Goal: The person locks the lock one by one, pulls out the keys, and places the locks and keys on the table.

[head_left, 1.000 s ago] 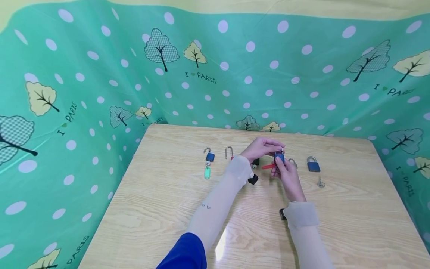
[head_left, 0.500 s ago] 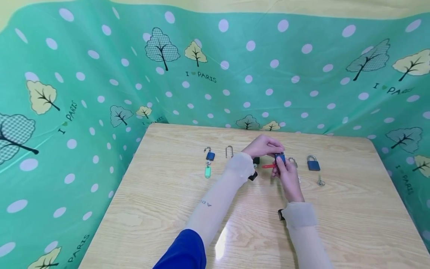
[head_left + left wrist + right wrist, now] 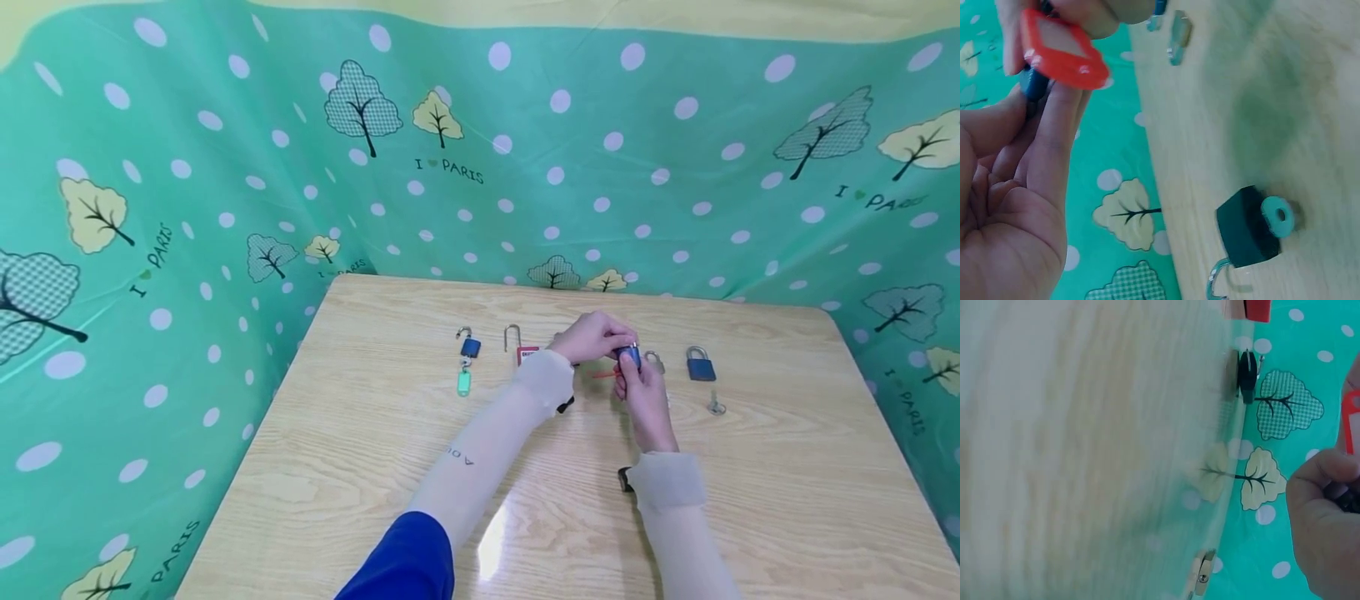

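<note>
Both hands meet over the far right-centre of the table on a small blue padlock (image 3: pixel 632 356). My right hand (image 3: pixel 647 404) grips its body from below, thumb on its face. With thumb and fingers my left hand (image 3: pixel 592 337) pinches the padlock's upper end, which it partly hides in the head view. A red key tag (image 3: pixel 1063 53) hangs at the padlock and points left. In the left wrist view, the left hand's thumb and fingers (image 3: pixel 1047 144) close on the dark-blue piece. The right wrist view shows only part of the right hand (image 3: pixel 1319 519) and the tag.
On the wooden table (image 3: pixel 420 433), left of the hands, lie an unlocked blue padlock (image 3: pixel 470 347) with a green tag (image 3: pixel 463 383), a red padlock (image 3: pixel 528 353) and a black padlock (image 3: pixel 1244 231). To the right are another blue padlock (image 3: pixel 701 367) and keys (image 3: pixel 716 407).
The held padlock has tilted, its top turning right, and the red tag shows less. My left hand has dipped and shifted slightly right, uncovering the red padlock's label.
</note>
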Motion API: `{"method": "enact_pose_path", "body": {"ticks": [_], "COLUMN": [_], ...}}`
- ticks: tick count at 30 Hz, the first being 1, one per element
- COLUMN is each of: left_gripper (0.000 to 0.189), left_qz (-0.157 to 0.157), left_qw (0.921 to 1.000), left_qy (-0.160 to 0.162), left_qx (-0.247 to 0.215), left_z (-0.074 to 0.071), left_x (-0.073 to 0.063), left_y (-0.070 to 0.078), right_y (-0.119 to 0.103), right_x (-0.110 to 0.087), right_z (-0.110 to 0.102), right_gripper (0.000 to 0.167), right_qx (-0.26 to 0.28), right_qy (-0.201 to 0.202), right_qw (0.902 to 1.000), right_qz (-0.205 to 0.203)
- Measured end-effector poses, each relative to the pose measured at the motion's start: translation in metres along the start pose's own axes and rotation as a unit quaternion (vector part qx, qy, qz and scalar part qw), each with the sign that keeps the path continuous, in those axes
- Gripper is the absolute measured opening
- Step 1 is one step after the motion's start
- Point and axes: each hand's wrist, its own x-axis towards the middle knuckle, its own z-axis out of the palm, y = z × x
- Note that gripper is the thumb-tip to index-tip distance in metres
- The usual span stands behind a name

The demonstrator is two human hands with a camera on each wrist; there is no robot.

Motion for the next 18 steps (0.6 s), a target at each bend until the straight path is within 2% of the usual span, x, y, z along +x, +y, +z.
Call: {"method": "enact_pose_path", "body": {"ticks": [3, 5, 12, 18], "left_gripper": [0.024, 0.024, 0.024, 0.022], "left_qz": [0.0, 0.001, -0.013, -0.014], "left_qw": [0.9993, 0.9992, 0.9974, 0.9948], "left_qy": [0.003, 0.006, 0.005, 0.009], "left_qx": [0.037, 0.039, -0.071, -0.1], "left_z": [0.0021, 0.0021, 0.0052, 0.0061], "left_x": [0.0005, 0.002, 0.0045, 0.0068], "left_y": [-0.0026, -0.0023, -0.0064, -0.0065], "right_y": [0.0024, 0.0014, 0.0001, 0.0019], "right_x": [0.0005, 0.0018, 0.0023, 0.0034], "right_z": [0.0003, -0.001, -0.0059, -0.0078], "right_gripper": [0.04, 0.041, 0.051, 0.051], "right_qx": [0.005, 0.001, -0.029, -0.028], "right_qy": [0.003, 0.004, 0.01, 0.021], "right_qw": [1.0, 1.0, 0.999, 0.9988], "right_qz": [0.003, 0.002, 0.032, 0.033]}}
